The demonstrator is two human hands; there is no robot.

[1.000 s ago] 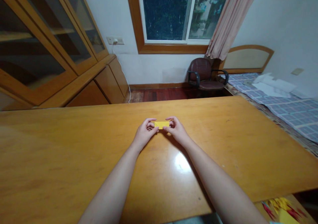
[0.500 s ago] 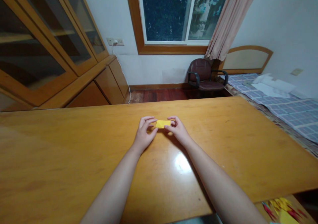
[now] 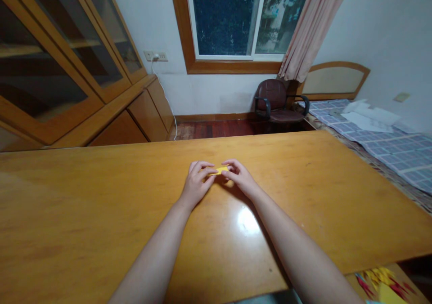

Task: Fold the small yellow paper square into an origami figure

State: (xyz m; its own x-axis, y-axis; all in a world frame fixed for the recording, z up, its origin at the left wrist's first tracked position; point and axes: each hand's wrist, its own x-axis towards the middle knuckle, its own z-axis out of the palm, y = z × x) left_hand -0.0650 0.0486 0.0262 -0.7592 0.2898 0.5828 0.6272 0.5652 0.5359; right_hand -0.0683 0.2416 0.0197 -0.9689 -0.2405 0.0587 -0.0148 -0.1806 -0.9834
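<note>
A small yellow piece of folded paper (image 3: 220, 171) is held just above the wooden table (image 3: 111, 205), between my two hands. My left hand (image 3: 199, 180) has its thumb and fingers closed on the paper's left end. On the other end, my right hand (image 3: 238, 176) pinches it between thumb and fingers. The fingers cover both ends of the paper, so only a thin strip shows between them.
At the lower right, yellow and red paper pieces (image 3: 381, 279) lie on a lower surface beside the table edge. Beyond the table stand a dark red armchair (image 3: 272, 95), a bed (image 3: 388, 146) and a wooden cabinet (image 3: 148, 110).
The yellow paper has tilted and now shows as a narrower strip. My left fingers have closed over its left end, and my right fingers have shifted slightly left.
</note>
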